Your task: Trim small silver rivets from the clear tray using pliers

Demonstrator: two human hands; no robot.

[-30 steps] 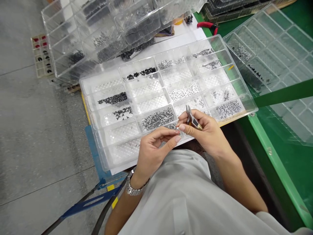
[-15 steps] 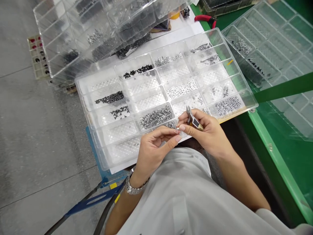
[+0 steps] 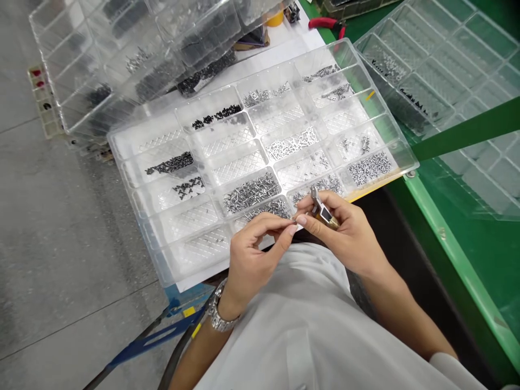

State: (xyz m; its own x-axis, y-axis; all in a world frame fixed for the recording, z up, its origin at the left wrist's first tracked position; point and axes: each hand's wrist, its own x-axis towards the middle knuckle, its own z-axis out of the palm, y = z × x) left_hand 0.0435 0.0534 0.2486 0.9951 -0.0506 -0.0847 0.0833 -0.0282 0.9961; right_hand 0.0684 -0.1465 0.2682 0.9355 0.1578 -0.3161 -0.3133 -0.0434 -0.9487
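My right hand (image 3: 345, 230) is wrapped round small cutting pliers (image 3: 323, 210), whose jaws point up and away from me. Its thumb and forefinger are pinched close to the fingertips of my left hand (image 3: 258, 252). The left thumb and fingers press together on something too small to make out. Both hands are over the near edge of a clear compartment tray (image 3: 239, 170). Beyond them, compartments hold silver screws (image 3: 252, 192), black screws (image 3: 170, 162) and bright small parts (image 3: 291, 143).
More clear trays stand stacked at the upper left (image 3: 93, 59) and on the green surface at the right (image 3: 439, 59). A red-handled tool (image 3: 325, 23) lies behind the tray. A green metal bar (image 3: 467, 130) crosses at the right. A blue frame (image 3: 154, 338) is at lower left.
The fingertips have closed together, and the small bright piece seen between them is now mostly hidden. The view has shifted, so the trays appear further left.
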